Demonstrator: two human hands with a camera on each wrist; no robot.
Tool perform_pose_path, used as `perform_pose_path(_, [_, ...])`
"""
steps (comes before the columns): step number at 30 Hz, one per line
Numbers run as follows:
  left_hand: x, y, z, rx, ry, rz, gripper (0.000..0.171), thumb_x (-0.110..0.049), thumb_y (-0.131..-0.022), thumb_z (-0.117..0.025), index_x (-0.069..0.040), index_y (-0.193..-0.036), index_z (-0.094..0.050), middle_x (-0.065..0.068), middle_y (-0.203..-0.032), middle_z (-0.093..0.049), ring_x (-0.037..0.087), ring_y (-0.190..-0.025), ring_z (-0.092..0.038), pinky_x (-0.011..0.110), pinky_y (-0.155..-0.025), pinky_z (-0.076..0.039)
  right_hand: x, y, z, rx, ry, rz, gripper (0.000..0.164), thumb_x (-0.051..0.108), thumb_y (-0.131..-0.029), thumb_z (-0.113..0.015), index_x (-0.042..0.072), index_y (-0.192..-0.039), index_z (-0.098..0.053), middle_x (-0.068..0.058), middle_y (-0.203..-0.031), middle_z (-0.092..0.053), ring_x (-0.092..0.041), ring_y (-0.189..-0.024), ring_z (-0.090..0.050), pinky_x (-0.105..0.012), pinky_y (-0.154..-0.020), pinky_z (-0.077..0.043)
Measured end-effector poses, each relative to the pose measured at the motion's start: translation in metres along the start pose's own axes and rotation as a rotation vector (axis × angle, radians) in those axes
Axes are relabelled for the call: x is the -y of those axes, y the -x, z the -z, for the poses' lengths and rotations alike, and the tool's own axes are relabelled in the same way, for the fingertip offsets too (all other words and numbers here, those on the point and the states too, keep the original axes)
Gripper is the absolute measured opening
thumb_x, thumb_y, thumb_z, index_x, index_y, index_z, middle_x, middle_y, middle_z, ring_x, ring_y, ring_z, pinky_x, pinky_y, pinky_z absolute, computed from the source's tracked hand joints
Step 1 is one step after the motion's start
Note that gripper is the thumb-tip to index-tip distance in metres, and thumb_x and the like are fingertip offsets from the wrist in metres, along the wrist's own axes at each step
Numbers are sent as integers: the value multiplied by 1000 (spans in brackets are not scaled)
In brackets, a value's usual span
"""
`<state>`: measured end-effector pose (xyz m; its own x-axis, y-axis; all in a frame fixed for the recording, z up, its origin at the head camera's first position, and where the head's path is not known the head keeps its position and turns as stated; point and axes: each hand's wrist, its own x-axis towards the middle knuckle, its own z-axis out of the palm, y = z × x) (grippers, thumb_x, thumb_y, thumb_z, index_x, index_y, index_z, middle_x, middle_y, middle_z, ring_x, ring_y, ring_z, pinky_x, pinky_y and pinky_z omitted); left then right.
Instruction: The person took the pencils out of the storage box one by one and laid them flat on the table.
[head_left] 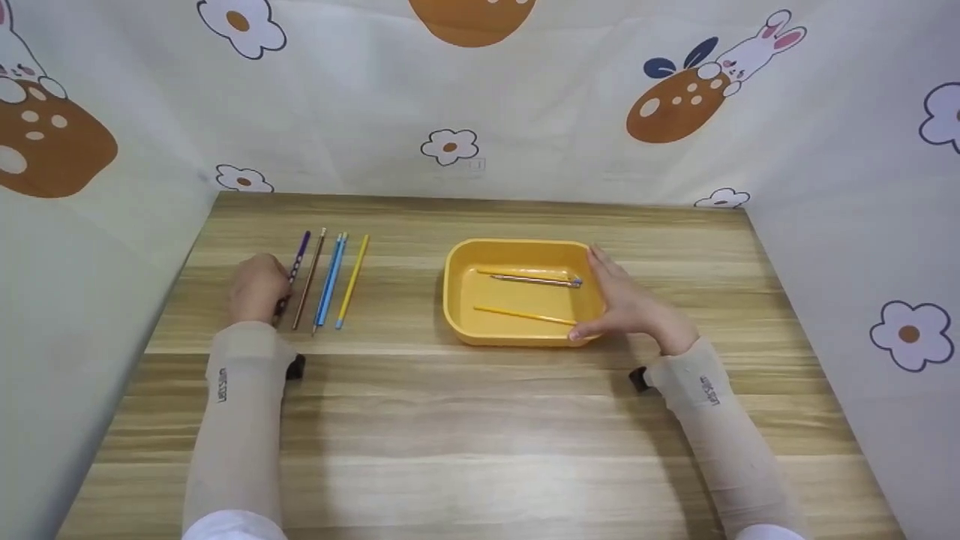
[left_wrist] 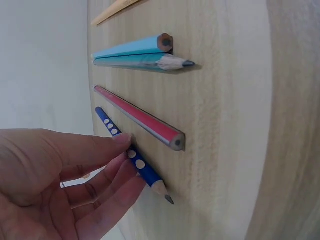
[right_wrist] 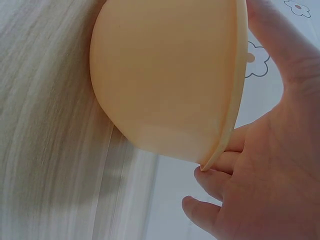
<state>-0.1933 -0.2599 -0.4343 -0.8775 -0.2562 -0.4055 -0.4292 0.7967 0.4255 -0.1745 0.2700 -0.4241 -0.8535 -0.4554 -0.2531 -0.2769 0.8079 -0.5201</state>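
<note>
In the left wrist view, my left hand [left_wrist: 65, 175] pinches a dark blue pencil with white dots [left_wrist: 140, 164] between thumb and fingers. Its sharpened tip points toward me, close over the table. Beside it lie a red pencil [left_wrist: 137, 116], two light blue pencils [head_left: 331, 277] side by side, and a yellow pencil [head_left: 352, 281]. My right hand [head_left: 637, 306] grips the right end of a yellow plastic box [head_left: 450, 296], thumb at the front corner and fingers at the back corner. Inside the box lie a silvery pencil [head_left: 532, 281] and two yellow pencils [head_left: 517, 313].
The wood-grain table [head_left: 465, 420] carries the box right of centre and the pencil row at left. A pale curtain [head_left: 360, 112] printed with flowers and rabbits encloses the table's back and sides.
</note>
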Motion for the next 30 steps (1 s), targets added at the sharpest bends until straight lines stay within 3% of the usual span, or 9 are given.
perform_pose_path(4, [1, 3, 7, -4, -11, -25, 31, -7, -93, -61, 8, -121, -61, 28, -116, -62, 30, -90, -59, 33, -64, -52, 1, -1, -3, 8, -1, 4, 141, 58, -66, -86, -3, -157, 4, -19, -166, 13, -41, -155, 4, -56, -126, -6])
perform_pose_path(9, [-8, 5, 16, -39, 6, -74, 35, -6, -96, -53, 8, -128, -57, 30, -121, -60, 34, -98, -59, 39, -73, -52, 3, -2, -2, -6, -17, 13, 140, 54, -67, -87, -3, -157, 3, -18, -167, 13, -40, -155, 4, -56, -126, -7])
perform_pose_path(16, [-40, 5, 26, -63, 7, -179, 33, -10, -95, -58, 3, -125, -59, 24, -118, -62, 33, -94, -57, 38, -73, -48, 5, -2, 3, -22, -23, 37, 141, 53, -67, -88, -6, -156, 3, -22, -166, 12, -42, -154, 4, -57, -126, -7])
perform_pose_path(19, [-58, 7, 28, -49, 40, -218, 32, -10, -96, -57, 1, -126, -58, 22, -121, -61, 32, -101, -56, 41, -82, -48, 6, -2, 4, -32, -23, 37, 141, 53, -66, -88, -5, -156, 2, -20, -166, 12, -40, -155, 4, -56, -127, -7])
perform_pose_path(24, [-82, 9, 25, -49, 67, -352, 33, -10, -94, -59, 3, -124, -59, 24, -123, -61, 37, -110, -58, 48, -94, -49, 4, 0, 4, -32, -16, 29, 142, 55, -65, -88, -6, -156, 2, -21, -166, 11, -41, -155, 3, -56, -126, -8])
perform_pose_path(27, [-93, 10, 21, -21, 109, -403, 33, -11, -94, -60, 3, -124, -60, 24, -122, -63, 34, -104, -63, 40, -87, -53, 3, 2, 3, -17, -9, 21, 142, 56, -65, -88, -7, -156, 1, -21, -166, 10, -42, -154, 3, -57, -126, -8])
perform_pose_path(30, [-106, 12, 20, 35, 218, -418, 34, -12, -97, -60, 3, -127, -58, 23, -123, -61, 28, -99, -64, 31, -84, -55, 3, 1, 4, -19, -7, 19, 142, 57, -65, -87, -6, -156, 1, -22, -166, 9, -42, -154, 2, -57, -126, -8])
